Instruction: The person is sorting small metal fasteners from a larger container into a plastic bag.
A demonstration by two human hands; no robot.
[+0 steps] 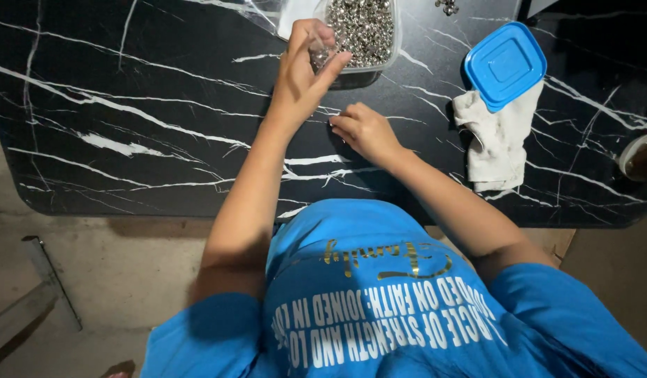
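A clear plastic tub point(390, 42) full of small shiny metal bits stands at the far edge of the black marble table point(141, 119). My left hand point(304, 70) reaches up to the tub's near left corner, its fingers curled around a few of the metal bits. My right hand point(365, 131) rests on the tabletop just below the tub, fingers bent and pinched together near the surface; what it holds, if anything, is too small to tell.
A blue square lid point(505, 63) lies on a crumpled white cloth point(497, 143) at the right. A round container point(642, 157) shows at the right edge. A few loose metal bits point(448, 7) lie at the top. Bare floor lies below the table's near edge.
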